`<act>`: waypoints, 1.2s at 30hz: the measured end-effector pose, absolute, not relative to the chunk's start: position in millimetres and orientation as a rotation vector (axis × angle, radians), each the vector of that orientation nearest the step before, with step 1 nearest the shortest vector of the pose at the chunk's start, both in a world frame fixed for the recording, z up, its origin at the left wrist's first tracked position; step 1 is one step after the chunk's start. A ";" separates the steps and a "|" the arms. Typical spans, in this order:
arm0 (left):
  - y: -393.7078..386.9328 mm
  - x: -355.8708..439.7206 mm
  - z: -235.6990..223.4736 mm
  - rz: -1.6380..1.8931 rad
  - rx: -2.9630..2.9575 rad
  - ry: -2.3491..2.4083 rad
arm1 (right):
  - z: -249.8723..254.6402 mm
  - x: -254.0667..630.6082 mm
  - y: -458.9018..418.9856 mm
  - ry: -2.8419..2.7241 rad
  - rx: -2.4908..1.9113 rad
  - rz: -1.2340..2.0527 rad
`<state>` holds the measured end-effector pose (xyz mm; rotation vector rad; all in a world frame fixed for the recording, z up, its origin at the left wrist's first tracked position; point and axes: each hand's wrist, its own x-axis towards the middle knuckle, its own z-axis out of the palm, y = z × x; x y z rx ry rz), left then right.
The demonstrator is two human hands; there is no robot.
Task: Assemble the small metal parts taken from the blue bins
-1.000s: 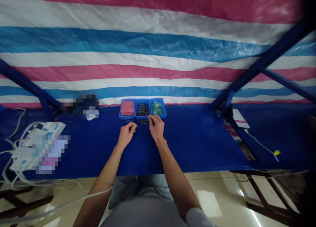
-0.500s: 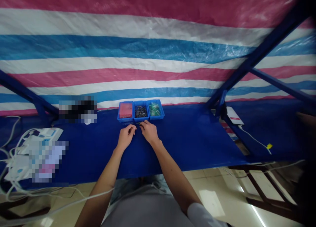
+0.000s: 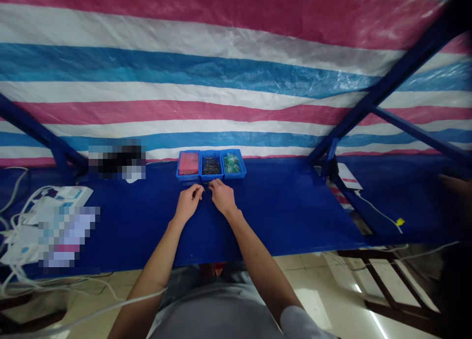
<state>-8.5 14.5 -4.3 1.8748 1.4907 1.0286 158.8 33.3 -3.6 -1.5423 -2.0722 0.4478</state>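
Observation:
My left hand (image 3: 188,201) rests just above the blue table (image 3: 295,206), its fingers curled closed; whatever they may hold is hidden. Close beside it, my right hand (image 3: 221,196) pinches a small thin dark piece, which looks like a screw (image 3: 207,183), pointing toward the left hand. The fingertips of both hands are a short gap apart. Just beyond them stand three blue bins in a row. The left bin holds flat red pieces (image 3: 189,163), the middle one many dark screws (image 3: 211,166), the right one green and clear small pieces (image 3: 231,163).
White power strips with tangled cables (image 3: 27,231) lie at the left, near a blurred-out patch. A dark object (image 3: 123,159) sits at the back left. On the right, a white device (image 3: 349,176) trails a cable. Blue frame bars (image 3: 354,112) slant up before a striped sheet (image 3: 221,73).
The view has tilted slightly. Both hands keep nearly the same place before the bins, with only slight finger movement.

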 end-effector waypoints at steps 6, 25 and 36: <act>14.5 -8.2 -3.0 1.196 1.792 1.476 | -8.1 161.0 40.3 -1.508 -0.972 1.047; 12.1 -8.5 -0.9 1.145 1.800 1.397 | -7.0 158.3 41.8 -1.317 -0.815 1.300; 12.4 -8.7 -2.3 1.118 1.818 1.407 | -6.2 162.0 38.3 -1.459 -0.921 1.157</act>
